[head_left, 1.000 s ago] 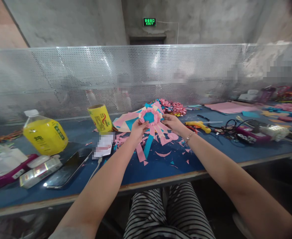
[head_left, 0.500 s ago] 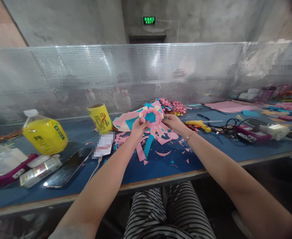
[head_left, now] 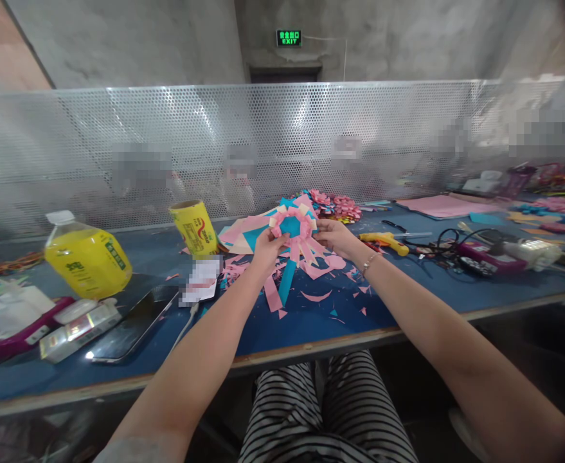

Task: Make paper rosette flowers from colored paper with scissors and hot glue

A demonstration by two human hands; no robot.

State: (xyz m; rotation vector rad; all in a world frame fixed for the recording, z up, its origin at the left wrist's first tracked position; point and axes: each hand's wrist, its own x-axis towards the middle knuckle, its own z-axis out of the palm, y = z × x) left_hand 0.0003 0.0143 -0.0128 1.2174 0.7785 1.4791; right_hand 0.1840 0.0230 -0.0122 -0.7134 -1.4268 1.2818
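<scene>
Between my hands, above the blue table, is a paper rosette [head_left: 290, 225] with a pink pleated ring, a blue middle, cream and blue points around it and paper tails hanging below. My left hand [head_left: 271, 246] pinches its lower left edge, thumb on the front. At its right edge my right hand [head_left: 334, 235] has its fingers closed on the rim. Pink and blue paper scraps [head_left: 317, 297] lie beneath. Sheets of pink, cream and blue paper [head_left: 243, 235] are just behind, beside a heap of paper flowers [head_left: 337, 207].
Left stand a yellow tub [head_left: 194, 228], a jug of yellow liquid [head_left: 88, 260], a phone [head_left: 130, 328] and a box [head_left: 80, 331]. To the right lie a yellow glue gun [head_left: 383, 242], cables and a purple power strip [head_left: 492, 257]. A perforated metal screen [head_left: 282, 128] runs behind.
Almost nothing differs. Both hands keep the same hold on the rosette, and the view has shifted very slightly.
</scene>
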